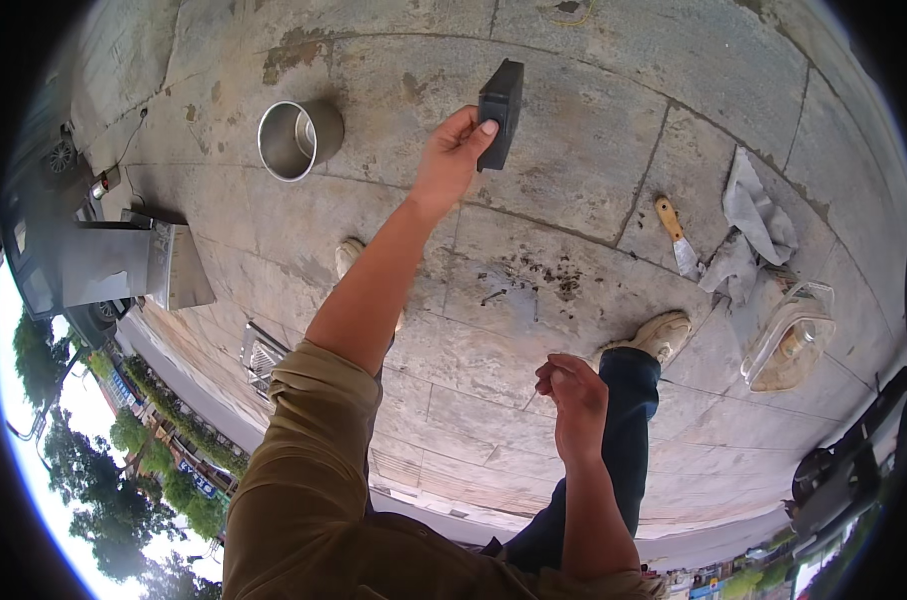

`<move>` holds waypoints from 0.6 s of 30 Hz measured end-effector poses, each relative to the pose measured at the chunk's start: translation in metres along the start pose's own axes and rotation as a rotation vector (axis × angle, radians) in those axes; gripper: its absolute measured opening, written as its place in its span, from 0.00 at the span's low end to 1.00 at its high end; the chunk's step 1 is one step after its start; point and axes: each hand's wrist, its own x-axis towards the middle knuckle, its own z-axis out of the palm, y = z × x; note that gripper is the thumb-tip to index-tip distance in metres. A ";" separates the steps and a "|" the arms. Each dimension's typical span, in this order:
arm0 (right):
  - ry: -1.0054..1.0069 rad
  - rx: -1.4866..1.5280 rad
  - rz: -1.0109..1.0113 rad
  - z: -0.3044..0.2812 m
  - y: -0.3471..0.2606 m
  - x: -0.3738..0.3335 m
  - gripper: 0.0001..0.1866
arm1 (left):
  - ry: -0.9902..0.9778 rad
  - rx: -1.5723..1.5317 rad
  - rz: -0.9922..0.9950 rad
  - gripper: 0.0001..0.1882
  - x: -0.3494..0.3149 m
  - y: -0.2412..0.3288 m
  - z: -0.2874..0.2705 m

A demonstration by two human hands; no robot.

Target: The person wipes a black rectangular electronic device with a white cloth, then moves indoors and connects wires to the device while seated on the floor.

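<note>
My left hand (452,150) is stretched forward and grips a dark rectangular block (501,108) by its edge, holding it above the stone paving. My right hand (572,390) is drawn in close to my body with its fingers curled together; a thin nail-like piece may sit between the fingertips, but it is too small to tell. Small dark bits (534,285) lie scattered on the slab between my two shoes (662,335).
A shiny metal pot (292,140) stands on the paving at the upper left. A scraper with a wooden handle (678,238), a grey cloth (754,225) and a clear plastic container (792,338) lie at the right. A metal box (124,265) sits at the left.
</note>
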 end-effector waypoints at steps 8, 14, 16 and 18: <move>-0.060 0.026 -0.051 -0.005 -0.012 -0.002 0.11 | 0.346 -0.396 -0.286 0.16 0.014 -0.069 0.001; -0.006 0.051 -0.017 -0.013 -0.013 -0.005 0.11 | 0.347 -1.002 -0.234 0.18 0.025 -0.053 0.037; -0.038 0.052 -0.002 -0.013 -0.014 -0.006 0.11 | 0.549 -0.456 -0.347 0.16 0.030 -0.080 0.012; -0.047 0.055 -0.004 -0.013 -0.014 -0.004 0.11 | 0.708 0.058 -0.499 0.16 0.031 -0.093 0.000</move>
